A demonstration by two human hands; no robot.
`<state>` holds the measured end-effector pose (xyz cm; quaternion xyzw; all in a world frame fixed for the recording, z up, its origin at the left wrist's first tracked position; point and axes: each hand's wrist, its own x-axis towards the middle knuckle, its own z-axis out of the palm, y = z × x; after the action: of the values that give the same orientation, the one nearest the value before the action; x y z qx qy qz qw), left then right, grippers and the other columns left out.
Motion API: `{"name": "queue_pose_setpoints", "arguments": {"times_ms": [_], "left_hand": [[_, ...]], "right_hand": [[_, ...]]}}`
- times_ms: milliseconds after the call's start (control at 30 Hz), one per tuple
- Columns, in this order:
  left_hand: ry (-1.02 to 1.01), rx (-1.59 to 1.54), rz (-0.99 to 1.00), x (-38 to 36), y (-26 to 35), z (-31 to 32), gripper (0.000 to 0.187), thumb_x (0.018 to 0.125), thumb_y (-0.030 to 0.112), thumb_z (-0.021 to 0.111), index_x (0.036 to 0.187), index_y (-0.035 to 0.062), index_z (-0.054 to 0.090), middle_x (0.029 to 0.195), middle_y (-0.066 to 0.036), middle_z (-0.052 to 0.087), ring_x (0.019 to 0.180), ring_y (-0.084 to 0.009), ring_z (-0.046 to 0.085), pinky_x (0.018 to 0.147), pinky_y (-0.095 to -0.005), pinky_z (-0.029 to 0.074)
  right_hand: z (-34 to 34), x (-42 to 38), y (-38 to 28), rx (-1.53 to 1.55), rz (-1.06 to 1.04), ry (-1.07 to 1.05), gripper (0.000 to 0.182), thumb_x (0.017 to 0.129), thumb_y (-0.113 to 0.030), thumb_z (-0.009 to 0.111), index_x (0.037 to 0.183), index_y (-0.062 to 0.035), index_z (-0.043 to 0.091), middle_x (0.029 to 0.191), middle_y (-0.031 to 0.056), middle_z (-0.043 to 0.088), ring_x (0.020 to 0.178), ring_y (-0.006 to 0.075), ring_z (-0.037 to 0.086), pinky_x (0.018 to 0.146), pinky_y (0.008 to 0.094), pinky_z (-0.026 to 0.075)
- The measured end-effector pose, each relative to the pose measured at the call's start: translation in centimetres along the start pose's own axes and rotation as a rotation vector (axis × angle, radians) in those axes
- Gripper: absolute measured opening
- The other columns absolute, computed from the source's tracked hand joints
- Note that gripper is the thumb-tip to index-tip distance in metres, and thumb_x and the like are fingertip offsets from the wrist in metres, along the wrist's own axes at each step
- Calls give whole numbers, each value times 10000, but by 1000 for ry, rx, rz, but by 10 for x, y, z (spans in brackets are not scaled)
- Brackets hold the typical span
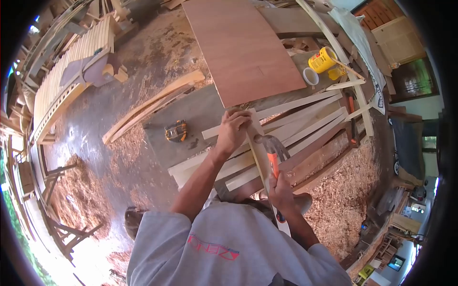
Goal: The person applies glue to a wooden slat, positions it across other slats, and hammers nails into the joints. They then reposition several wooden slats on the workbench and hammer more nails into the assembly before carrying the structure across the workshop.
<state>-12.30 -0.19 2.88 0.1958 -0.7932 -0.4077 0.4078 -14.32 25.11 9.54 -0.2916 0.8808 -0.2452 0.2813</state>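
My right hand (281,192) is wrapped round the orange grip of a claw hammer (273,164). The hammer's head lies close to a pale wooden strip (260,159), which runs from near my body up to my left hand. My left hand (235,125) has its fingers curled on the far end of that strip; whether something small is pinched there I cannot make out. Beneath both hands, several loose wooden strips (305,114) lie across a dark board (191,107). A black and yellow tape measure (176,131) sits left of my left forearm.
A brown plywood sheet (248,52) lies beyond my hands. To its right are a yellow can (322,59) and a white tub (310,76). Wood shavings (343,195) cover the floor at right. A slatted wooden piece (71,81) stands at far left.
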Motion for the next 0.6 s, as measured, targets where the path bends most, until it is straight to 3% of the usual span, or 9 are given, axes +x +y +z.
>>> {"name": "queue_pose_setpoints", "arguments": {"times_ms": [133, 167, 200, 233, 300, 400, 433, 533, 600], "left_hand": [[161, 75, -25, -21, 47, -3, 211, 764, -1, 666, 971, 33, 644, 1002, -102, 651, 971, -343, 569, 834, -457, 438], [-25, 39, 190, -42, 43, -3, 319, 693, -25, 642, 1003, 39, 598, 944, -114, 609, 920, -339, 558, 774, -454, 426], [-153, -42, 393, -73, 41, 5, 337, 585, -14, 638, 917, 34, 599, 911, -121, 604, 876, -325, 564, 763, -445, 441], [-234, -286, 540, -73, 69, -3, 209, 576, 106, 655, 736, 51, 533, 799, -129, 551, 752, -326, 550, 700, -444, 450], [-497, -389, 593, -96, 88, 5, 227, 564, 186, 646, 672, 53, 496, 771, -121, 531, 723, -319, 541, 696, -411, 458], [-652, -423, 638, -96, 85, 18, 239, 560, 211, 628, 662, 51, 482, 746, -123, 517, 705, -319, 543, 692, -397, 472], [-879, -375, 658, -99, 83, 18, 249, 602, 222, 647, 741, 33, 565, 837, -133, 578, 822, -316, 581, 804, -427, 482], [-628, -303, 795, -91, 90, 27, 311, 665, 244, 666, 871, 14, 628, 958, -125, 617, 971, -306, 578, 942, -464, 440], [-674, -212, 802, -99, 62, 58, 336, 728, 241, 671, 983, 22, 652, 1071, -123, 629, 1117, -293, 544, 1037, -487, 372]], "right_hand": [[-3, 2, -5, -19, 39, -34, 366, 1038, -366, 388, 1089, -7, 434, 821, 319, 596, 825, 541, 587, 664, 570, 444], [-4, 2, -4, 22, 54, -47, 359, 1037, -360, 391, 1096, -8, 431, 824, 327, 594, 834, 543, 586, 668, 574, 441], [-6, 3, -4, 22, 62, -49, 359, 1037, -360, 391, 1096, -8, 431, 824, 327, 594, 834, 543, 586, 668, 574, 441], [-11, 3, -5, 28, 62, -51, 356, 1035, -354, 401, 1086, -4, 437, 821, 331, 595, 839, 544, 586, 669, 575, 440], [-22, 8, -9, 31, 51, -56, 354, 1032, -348, 412, 1077, 1, 443, 819, 335, 596, 843, 546, 586, 670, 577, 440], [-42, 14, -16, -30, 53, -77, 363, 1029, -341, 428, 1075, 18, 463, 807, 336, 599, 842, 545, 588, 665, 572, 441], [-48, 17, -17, -57, 13, -91, 371, 1026, -342, 437, 1079, 23, 471, 803, 337, 601, 841, 544, 589, 662, 569, 443], [-59, 21, -12, -55, -25, -122, 381, 1022, -343, 449, 1091, 30, 485, 804, 341, 602, 842, 541, 590, 661, 564, 444], [-61, 23, -14, -25, -23, -138, 384, 1020, -343, 453, 1098, 30, 490, 810, 345, 602, 845, 539, 591, 661, 562, 443]]}}
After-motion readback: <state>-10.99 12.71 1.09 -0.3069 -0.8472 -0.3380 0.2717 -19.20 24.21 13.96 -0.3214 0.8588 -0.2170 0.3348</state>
